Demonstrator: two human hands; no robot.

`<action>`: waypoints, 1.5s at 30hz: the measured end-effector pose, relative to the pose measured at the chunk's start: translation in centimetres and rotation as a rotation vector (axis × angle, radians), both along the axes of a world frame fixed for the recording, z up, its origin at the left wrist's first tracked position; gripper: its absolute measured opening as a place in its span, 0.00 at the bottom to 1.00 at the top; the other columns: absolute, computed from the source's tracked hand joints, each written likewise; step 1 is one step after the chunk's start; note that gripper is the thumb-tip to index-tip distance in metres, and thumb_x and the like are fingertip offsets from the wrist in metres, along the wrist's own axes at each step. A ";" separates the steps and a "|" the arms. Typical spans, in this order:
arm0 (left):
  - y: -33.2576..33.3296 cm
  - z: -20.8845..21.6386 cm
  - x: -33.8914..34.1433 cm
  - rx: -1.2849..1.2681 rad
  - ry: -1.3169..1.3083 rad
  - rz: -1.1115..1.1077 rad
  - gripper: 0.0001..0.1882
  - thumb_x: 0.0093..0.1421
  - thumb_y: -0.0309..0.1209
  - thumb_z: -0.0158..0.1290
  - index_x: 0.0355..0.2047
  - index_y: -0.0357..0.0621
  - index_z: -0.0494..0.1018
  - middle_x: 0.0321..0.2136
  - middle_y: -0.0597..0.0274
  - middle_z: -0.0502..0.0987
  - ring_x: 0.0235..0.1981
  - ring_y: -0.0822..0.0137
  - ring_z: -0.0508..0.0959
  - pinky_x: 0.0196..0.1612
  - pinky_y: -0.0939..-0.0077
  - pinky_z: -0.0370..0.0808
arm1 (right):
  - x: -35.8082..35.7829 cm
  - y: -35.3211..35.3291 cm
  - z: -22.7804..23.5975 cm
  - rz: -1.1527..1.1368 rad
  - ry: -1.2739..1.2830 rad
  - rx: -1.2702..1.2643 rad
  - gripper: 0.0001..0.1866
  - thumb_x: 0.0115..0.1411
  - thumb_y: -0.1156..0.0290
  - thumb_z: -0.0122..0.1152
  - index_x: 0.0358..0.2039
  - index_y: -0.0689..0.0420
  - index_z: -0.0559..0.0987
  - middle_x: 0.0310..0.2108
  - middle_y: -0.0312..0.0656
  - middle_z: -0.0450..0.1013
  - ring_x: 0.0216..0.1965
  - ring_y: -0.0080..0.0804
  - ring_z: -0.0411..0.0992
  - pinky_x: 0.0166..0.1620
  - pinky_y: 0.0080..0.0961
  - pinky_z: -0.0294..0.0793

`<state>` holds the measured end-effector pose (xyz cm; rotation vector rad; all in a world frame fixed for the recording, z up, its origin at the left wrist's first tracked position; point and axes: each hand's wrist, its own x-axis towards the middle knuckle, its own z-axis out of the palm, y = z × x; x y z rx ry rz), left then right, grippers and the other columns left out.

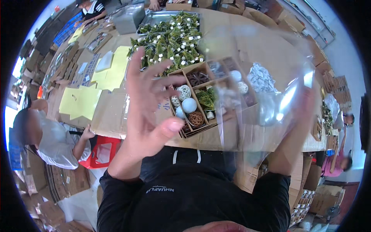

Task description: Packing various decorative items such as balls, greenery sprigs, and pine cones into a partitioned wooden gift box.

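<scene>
My left hand (148,104) is raised above the table with its fingers spread and holding nothing; it is slightly blurred. At the right, my right hand (300,112) grips a clear plastic bag (270,110), its fingers smeared by motion behind the film. The bag hangs in the air and partly covers the right side of a divided cardboard box (210,125). Inside the box's compartments are white balls (189,105), a brown wicker ball (196,119), dark brown pieces (198,78) and a green sprig (205,98). Several items on the right show only hazily through the plastic.
Beyond the box, green sprigs with white bases (170,46) lie piled by a metal tray (154,17). Yellow paper sheets (80,102) lie at the left. Crumpled silvery film (261,78) sits right of the box. A co-worker (58,137) sits at the table's left edge.
</scene>
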<state>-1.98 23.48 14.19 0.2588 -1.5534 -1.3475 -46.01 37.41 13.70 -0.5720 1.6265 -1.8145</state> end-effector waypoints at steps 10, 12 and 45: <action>-2.5 -2.1 -2.4 0.398 -0.405 0.019 0.46 0.65 0.27 0.54 0.68 0.26 0.32 0.32 0.55 0.74 0.21 0.74 0.75 0.23 0.80 0.74 | 9.7 -8.6 -0.3 0.429 0.191 0.163 0.22 0.69 0.52 0.53 0.48 0.58 0.77 0.25 0.29 0.66 0.20 0.15 0.60 0.22 0.16 0.59; -3.6 -2.2 -2.6 0.355 -0.412 0.037 0.46 0.66 0.28 0.54 0.67 0.25 0.32 0.30 0.58 0.74 0.20 0.74 0.75 0.22 0.80 0.74 | 9.9 -9.1 -0.1 0.465 0.232 0.167 0.25 0.68 0.48 0.55 0.50 0.58 0.78 0.25 0.28 0.67 0.22 0.14 0.61 0.22 0.16 0.59; -3.5 -1.0 -3.9 -0.107 -0.981 0.582 0.26 0.66 0.46 0.50 0.51 0.33 0.68 0.27 0.34 0.79 0.35 0.37 0.81 0.40 0.49 0.76 | 11.9 -13.2 -0.1 0.412 0.571 0.294 0.26 0.66 0.52 0.60 0.53 0.61 0.78 0.48 0.38 0.77 0.52 0.24 0.72 0.58 0.24 0.68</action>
